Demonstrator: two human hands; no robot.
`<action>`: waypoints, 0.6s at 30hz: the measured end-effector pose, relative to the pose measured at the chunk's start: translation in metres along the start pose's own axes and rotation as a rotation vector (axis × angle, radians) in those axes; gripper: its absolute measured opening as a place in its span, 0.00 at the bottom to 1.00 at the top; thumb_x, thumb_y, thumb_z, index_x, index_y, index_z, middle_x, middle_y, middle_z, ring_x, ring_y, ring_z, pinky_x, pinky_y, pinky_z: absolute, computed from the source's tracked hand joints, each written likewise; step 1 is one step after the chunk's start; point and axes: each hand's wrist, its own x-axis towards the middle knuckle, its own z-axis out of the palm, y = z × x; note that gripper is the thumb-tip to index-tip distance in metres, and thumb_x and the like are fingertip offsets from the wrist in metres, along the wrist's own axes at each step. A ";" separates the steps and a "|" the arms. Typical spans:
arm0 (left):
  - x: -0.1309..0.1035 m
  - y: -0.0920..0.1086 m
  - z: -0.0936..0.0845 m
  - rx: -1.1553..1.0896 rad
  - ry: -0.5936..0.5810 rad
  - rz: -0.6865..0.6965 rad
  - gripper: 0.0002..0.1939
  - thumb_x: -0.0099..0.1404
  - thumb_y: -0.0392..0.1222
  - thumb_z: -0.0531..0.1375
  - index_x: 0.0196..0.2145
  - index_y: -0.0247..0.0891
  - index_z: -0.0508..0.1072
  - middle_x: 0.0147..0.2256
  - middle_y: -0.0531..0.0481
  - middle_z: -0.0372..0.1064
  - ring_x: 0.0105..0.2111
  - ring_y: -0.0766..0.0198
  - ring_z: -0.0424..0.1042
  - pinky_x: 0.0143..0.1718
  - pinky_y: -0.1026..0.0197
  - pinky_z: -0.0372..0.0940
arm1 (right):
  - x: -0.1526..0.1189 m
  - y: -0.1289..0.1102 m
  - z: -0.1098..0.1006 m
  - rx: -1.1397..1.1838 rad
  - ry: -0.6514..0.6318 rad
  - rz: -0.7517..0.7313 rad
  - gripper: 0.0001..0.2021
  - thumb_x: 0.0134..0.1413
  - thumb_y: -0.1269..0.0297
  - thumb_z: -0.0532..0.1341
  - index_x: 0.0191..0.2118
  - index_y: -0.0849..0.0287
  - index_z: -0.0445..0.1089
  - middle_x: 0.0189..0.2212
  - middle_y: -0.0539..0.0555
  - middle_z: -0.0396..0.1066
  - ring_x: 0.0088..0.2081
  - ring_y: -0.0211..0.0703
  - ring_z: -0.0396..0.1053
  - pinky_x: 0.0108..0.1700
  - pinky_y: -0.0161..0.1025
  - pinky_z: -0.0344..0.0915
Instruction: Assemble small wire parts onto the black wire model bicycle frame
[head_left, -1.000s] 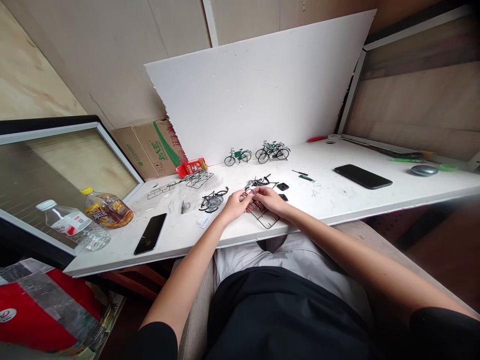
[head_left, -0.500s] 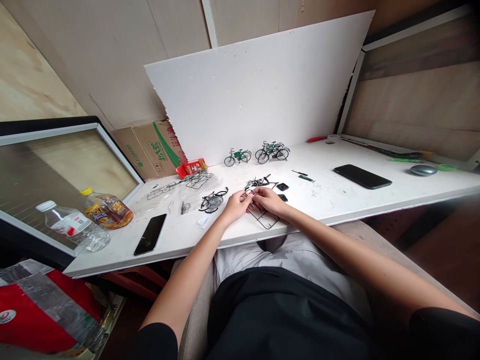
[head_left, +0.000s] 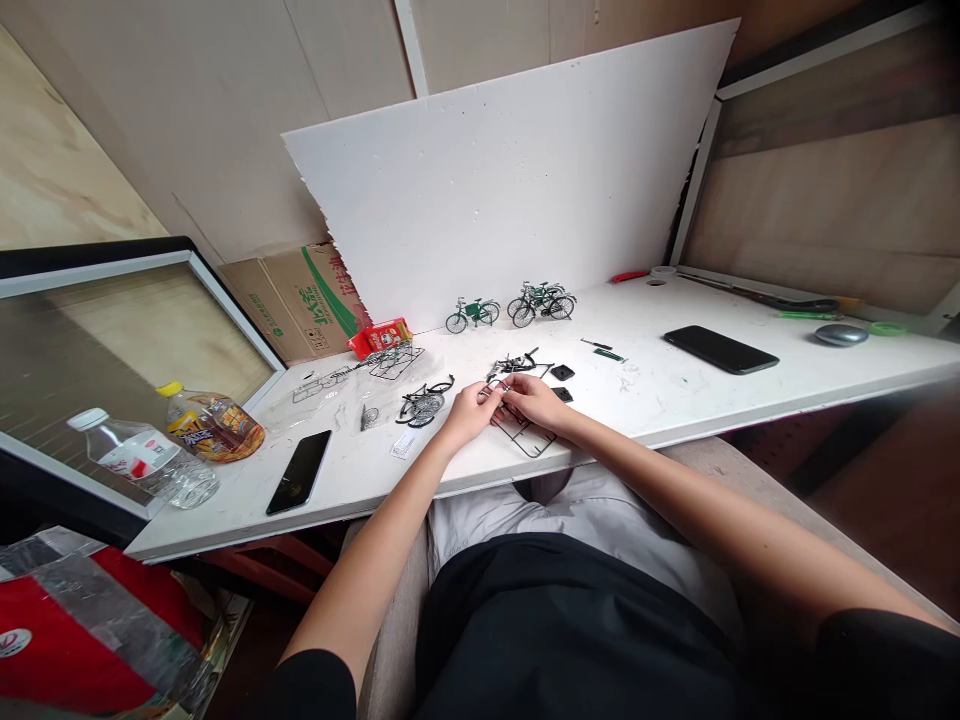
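Note:
My left hand [head_left: 475, 408] and my right hand [head_left: 532, 398] meet near the table's front edge. Fingertips of both are pinched together on a thin dark model bicycle part, mostly hidden by the fingers. Under and beside my right hand lies a black plastic sprue frame [head_left: 534, 440]. Just beyond the hands is a cluster of black bicycle parts [head_left: 517, 364]. Two small black pieces, one of them a square block [head_left: 562, 372], lie to the right. Left of my hands rests a partly built black bicycle [head_left: 424, 403], with a loose wheel [head_left: 369, 418] beside it.
Finished model bicycles, including a green one [head_left: 472, 315], stand before the white board [head_left: 495, 190]. A screwdriver [head_left: 596, 344], a black phone [head_left: 720, 349] and a mouse [head_left: 841, 335] lie rightward. Leftward are another phone [head_left: 299, 472], two bottles [head_left: 142, 460], sprues [head_left: 322, 384] and a red packet [head_left: 380, 338].
The camera view has shifted slightly. Both hands stay together in nearly the same place, still pinching, with only slight finger movement.

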 end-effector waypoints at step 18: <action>0.002 -0.005 0.000 0.003 0.000 0.025 0.15 0.71 0.52 0.64 0.37 0.36 0.72 0.27 0.49 0.75 0.25 0.63 0.76 0.27 0.63 0.70 | -0.001 -0.001 0.000 -0.058 0.025 -0.036 0.09 0.58 0.62 0.59 0.40 0.59 0.73 0.34 0.54 0.76 0.33 0.43 0.71 0.37 0.38 0.66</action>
